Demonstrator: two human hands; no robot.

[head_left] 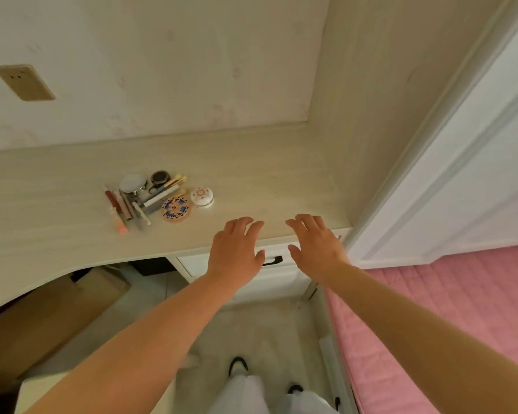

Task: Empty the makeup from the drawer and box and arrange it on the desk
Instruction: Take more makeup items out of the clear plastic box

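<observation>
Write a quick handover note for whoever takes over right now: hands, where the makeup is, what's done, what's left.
Left hand: open, empty, over the desk's front edge.
Right hand: open, empty, beside it.
On the pale wood desk: a cluster of brushes and pencils, a round silver compact, a dark round pot, a patterned round disc, a white domed floral jar.
The white drawer with black handle looks closed.
Done: makeup is out on the desk.
Left: tidy the pile; no box in view.

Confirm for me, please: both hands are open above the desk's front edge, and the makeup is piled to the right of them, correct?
Not quite. The head view shows the left hand and right hand open above the desk edge, but the makeup is piled to their left.
</observation>
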